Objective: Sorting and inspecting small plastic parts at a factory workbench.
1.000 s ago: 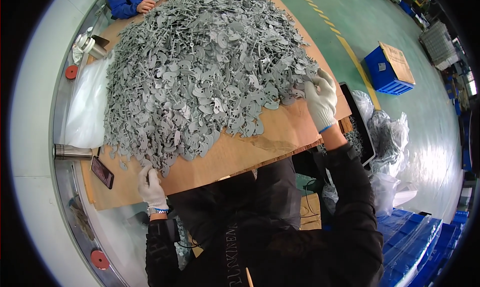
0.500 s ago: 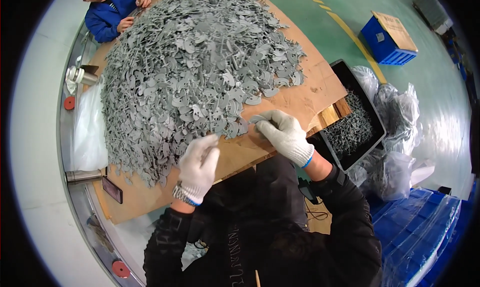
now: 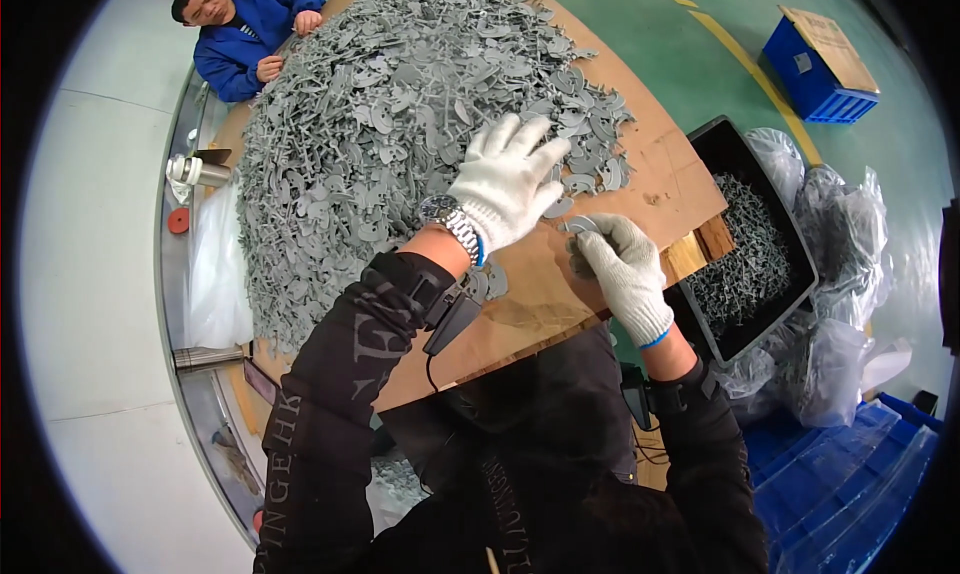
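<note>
A large heap of flat, curved grey parts (image 3: 370,124) covers much of the cardboard-topped table. My left hand (image 3: 508,179), in a white knit glove, reaches over the right side of the heap with its fingers spread, palm down on or just above the parts. My right hand (image 3: 625,269), gloved alike, is at the table's near right edge. Between its thumb and fingers it pinches a grey curved part (image 3: 578,224). Several loose parts (image 3: 487,282) lie below my left wrist, partly hidden by it.
A black bin (image 3: 760,319) of small grey pieces stands right of the table, beside clear plastic bags (image 3: 825,354). Farther off is a blue crate (image 3: 815,79) with a cardboard top. A person in blue (image 3: 245,34) works at the far left. A metal flask (image 3: 205,171) stands at left.
My left hand has swung forward and right onto the heap, its fingers now spread. My right hand has shifted slightly right in the picture and still pinches a grey part. The whole view has shifted.
</note>
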A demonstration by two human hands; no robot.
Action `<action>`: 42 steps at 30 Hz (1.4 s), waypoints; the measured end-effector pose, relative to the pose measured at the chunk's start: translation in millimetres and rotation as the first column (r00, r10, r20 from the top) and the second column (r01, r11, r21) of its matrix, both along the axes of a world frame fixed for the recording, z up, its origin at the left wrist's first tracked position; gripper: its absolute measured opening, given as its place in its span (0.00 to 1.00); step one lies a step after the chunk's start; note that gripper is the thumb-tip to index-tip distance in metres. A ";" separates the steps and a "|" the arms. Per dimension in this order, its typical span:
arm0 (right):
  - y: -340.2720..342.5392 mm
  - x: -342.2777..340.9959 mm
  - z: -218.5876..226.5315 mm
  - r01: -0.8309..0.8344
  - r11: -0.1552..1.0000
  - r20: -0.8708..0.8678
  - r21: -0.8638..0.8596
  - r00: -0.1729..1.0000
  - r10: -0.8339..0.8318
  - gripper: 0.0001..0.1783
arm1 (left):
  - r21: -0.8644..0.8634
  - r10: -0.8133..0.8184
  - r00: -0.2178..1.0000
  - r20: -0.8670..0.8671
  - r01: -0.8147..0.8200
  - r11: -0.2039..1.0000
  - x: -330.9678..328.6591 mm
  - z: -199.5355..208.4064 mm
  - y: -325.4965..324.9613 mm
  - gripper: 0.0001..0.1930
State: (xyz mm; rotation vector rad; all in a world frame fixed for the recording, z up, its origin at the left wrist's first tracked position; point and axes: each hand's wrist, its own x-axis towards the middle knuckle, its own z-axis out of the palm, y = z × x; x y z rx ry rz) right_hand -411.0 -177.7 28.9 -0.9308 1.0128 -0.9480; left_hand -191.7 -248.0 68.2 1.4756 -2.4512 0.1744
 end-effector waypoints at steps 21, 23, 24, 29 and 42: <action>4.7 3.2 -9.4 0.023 0.993 -0.059 -0.113 0.998 -0.029 0.14 | 0.259 0.289 0.954 0.077 -0.299 0.919 13.7 31.3 -6.2 0.22; 5.2 5.3 -9.9 0.018 0.994 -0.067 -0.109 0.997 -0.025 0.14 | 0.241 0.340 0.937 0.077 -0.349 0.906 11.3 29.8 -26.7 0.22; 5.2 6.4 -9.7 0.016 0.994 -0.071 -0.108 0.997 -0.024 0.14 | 0.210 0.355 0.928 0.117 -0.373 0.904 7.1 26.9 -36.2 0.23; 7.7 2.7 -14.2 0.028 0.991 -0.113 -0.131 0.993 -0.043 0.13 | 0.125 0.363 0.898 0.249 -0.402 0.907 -13.2 7.3 -55.6 0.27; 9.4 2.7 -14.7 0.018 0.975 -0.139 -0.223 0.989 -0.050 0.13 | 0.534 0.502 0.854 0.134 -0.489 0.690 -11.9 29.2 -69.0 0.25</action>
